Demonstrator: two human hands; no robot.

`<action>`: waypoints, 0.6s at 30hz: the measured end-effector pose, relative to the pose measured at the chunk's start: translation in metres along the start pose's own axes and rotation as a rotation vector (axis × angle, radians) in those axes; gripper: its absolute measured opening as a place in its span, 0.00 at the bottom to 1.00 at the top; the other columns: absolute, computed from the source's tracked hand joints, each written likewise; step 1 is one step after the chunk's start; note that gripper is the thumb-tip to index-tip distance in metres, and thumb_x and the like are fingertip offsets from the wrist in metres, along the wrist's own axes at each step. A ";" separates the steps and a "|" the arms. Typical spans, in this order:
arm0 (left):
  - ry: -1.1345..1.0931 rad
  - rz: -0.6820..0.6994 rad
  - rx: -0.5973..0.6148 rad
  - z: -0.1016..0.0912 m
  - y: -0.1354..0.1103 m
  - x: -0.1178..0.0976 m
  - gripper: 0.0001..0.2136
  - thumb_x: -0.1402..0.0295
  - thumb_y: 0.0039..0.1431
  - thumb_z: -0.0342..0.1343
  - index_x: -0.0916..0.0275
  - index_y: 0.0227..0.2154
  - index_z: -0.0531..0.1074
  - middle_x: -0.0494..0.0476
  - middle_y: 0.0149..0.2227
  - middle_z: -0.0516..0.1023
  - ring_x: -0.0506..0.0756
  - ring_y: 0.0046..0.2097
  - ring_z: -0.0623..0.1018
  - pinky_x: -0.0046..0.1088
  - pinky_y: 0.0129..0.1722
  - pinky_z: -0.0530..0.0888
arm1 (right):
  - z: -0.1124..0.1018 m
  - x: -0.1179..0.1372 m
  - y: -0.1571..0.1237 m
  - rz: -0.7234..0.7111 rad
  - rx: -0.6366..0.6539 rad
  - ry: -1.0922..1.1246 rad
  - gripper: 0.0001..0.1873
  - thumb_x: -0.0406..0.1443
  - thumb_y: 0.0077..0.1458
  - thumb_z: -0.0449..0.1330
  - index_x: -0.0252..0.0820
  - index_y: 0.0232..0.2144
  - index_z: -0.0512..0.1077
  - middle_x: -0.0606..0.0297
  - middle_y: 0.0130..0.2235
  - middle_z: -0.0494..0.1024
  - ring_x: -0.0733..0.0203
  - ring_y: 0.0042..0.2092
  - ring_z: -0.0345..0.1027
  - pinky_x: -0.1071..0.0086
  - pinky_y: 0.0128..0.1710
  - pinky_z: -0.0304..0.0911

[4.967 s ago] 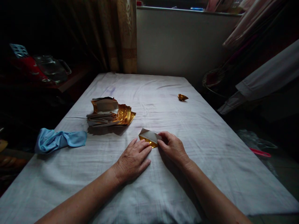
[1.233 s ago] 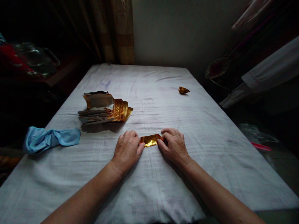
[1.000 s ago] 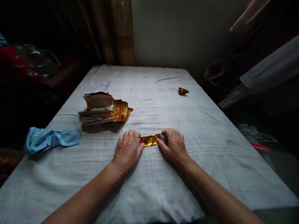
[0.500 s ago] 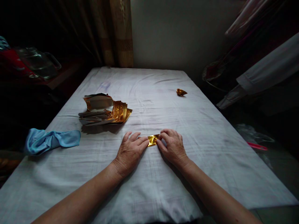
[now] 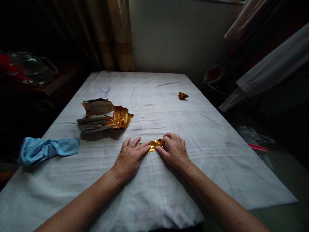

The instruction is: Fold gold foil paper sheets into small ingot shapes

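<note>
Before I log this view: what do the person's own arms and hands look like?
Bare, ungloved left hand and bare, ungloved right hand, no rings visible. The bare left forearm and bare right forearm show no sleeves, watch or bracelet within the frame.

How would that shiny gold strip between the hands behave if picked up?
The gold strip would probably be light, as it looks thin. Its uneven glints suggest it bends or creases easily. Its glossy face might feel slippery.

Looks forward and down from head height over the near edge of the cloth-covered surface (image 5: pixel 202 135), close enough to take in its far edge and the wall (image 5: pixel 156 42) behind it.
</note>
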State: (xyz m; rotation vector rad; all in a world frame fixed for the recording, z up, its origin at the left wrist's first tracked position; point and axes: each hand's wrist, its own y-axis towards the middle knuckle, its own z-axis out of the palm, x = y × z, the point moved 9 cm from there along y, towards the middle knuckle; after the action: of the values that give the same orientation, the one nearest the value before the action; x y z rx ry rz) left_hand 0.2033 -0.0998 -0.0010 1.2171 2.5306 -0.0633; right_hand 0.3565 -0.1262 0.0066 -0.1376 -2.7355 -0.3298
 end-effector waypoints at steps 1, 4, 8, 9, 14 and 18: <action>-0.004 0.001 0.006 0.001 0.000 0.001 0.18 0.71 0.70 0.46 0.49 0.57 0.70 0.51 0.60 0.72 0.65 0.64 0.66 0.57 0.62 0.55 | 0.000 -0.003 0.000 -0.008 0.006 0.028 0.10 0.43 0.57 0.62 0.44 0.31 0.71 0.61 0.44 0.75 0.53 0.47 0.66 0.59 0.48 0.55; -0.011 0.004 0.017 0.003 0.000 0.003 0.18 0.70 0.70 0.46 0.49 0.58 0.69 0.51 0.61 0.72 0.65 0.65 0.65 0.59 0.62 0.55 | -0.001 -0.011 -0.001 -0.023 0.014 0.098 0.05 0.39 0.59 0.61 0.45 0.32 0.72 0.61 0.47 0.76 0.53 0.51 0.66 0.59 0.50 0.56; -0.014 0.005 0.007 0.002 0.001 0.003 0.18 0.70 0.70 0.46 0.49 0.58 0.70 0.53 0.60 0.72 0.65 0.65 0.66 0.60 0.62 0.56 | -0.003 -0.021 -0.001 -0.040 -0.026 0.150 0.05 0.33 0.58 0.58 0.45 0.33 0.74 0.61 0.46 0.78 0.53 0.51 0.68 0.57 0.51 0.59; -0.011 0.005 0.002 0.001 0.001 0.003 0.18 0.70 0.70 0.47 0.49 0.57 0.70 0.54 0.60 0.72 0.65 0.65 0.66 0.61 0.61 0.56 | -0.004 -0.023 -0.001 -0.045 -0.049 0.160 0.07 0.32 0.58 0.56 0.45 0.34 0.74 0.60 0.46 0.78 0.53 0.50 0.69 0.57 0.50 0.60; 0.002 -0.005 -0.007 0.000 0.001 0.001 0.17 0.71 0.69 0.47 0.50 0.56 0.71 0.53 0.59 0.73 0.66 0.64 0.67 0.62 0.61 0.56 | -0.019 -0.003 -0.011 -0.132 -0.194 0.130 0.18 0.32 0.63 0.49 0.42 0.51 0.73 0.55 0.54 0.76 0.54 0.57 0.67 0.56 0.58 0.60; -0.002 -0.004 -0.008 -0.001 0.002 -0.001 0.17 0.70 0.70 0.47 0.49 0.57 0.70 0.53 0.60 0.73 0.66 0.64 0.66 0.62 0.62 0.55 | 0.010 0.033 -0.024 -0.285 0.114 -0.059 0.26 0.39 0.66 0.49 0.38 0.63 0.62 0.54 0.66 0.63 0.51 0.68 0.52 0.49 0.67 0.45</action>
State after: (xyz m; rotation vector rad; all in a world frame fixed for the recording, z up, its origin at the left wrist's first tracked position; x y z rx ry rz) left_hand 0.2046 -0.0991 0.0000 1.2088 2.5290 -0.0550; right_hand 0.3190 -0.1451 0.0052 0.2798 -2.8248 -0.2479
